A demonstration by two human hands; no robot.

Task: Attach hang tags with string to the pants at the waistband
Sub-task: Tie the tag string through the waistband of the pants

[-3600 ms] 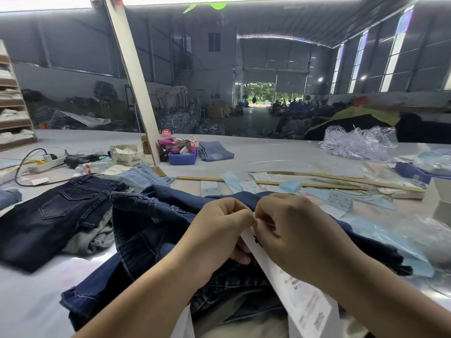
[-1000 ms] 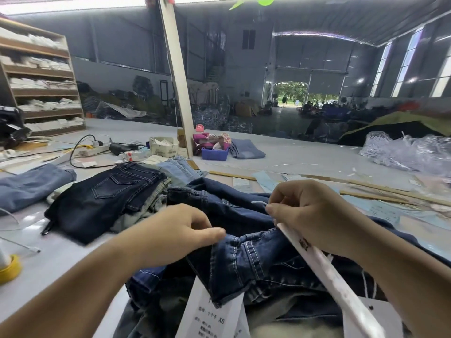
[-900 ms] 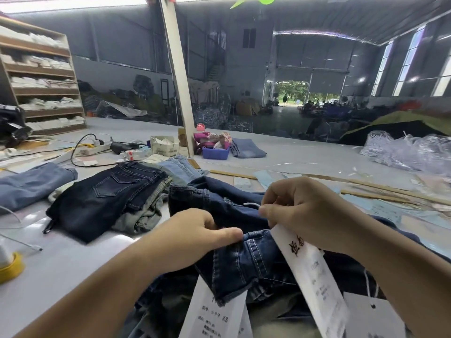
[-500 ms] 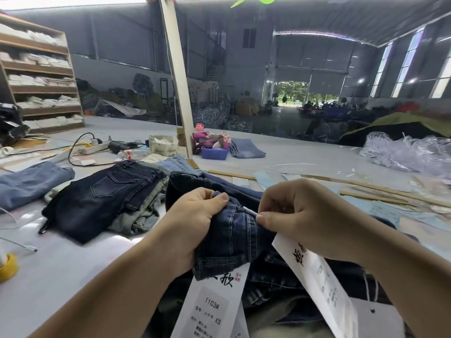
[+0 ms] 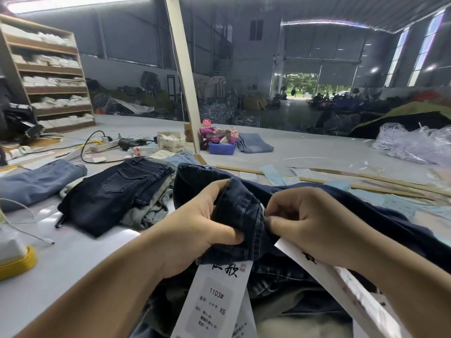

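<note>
Dark blue pants point(image 5: 244, 211) bunched up at 6 o'clock on the counter point(image 5: 73, 252), waistband lifted. Left hand point(image 5: 195, 230) curled tight around the folded waistband, thumb on top. Right hand point(image 5: 310, 220) just beside it at 3 o'clock, fingers pinched on a thin white string at the denim edge and curled over the top of a long white hang tag point(image 5: 341, 284). Another hang tag point(image 5: 217, 298) hanging below at 6 o'clock, marked XS. Thick, floppy cloth, likely heavy enough to sag, so best held close to the seam. Paper tags light and bendy, easy to crease. String thin and slippery, best pinched near its end.
</note>
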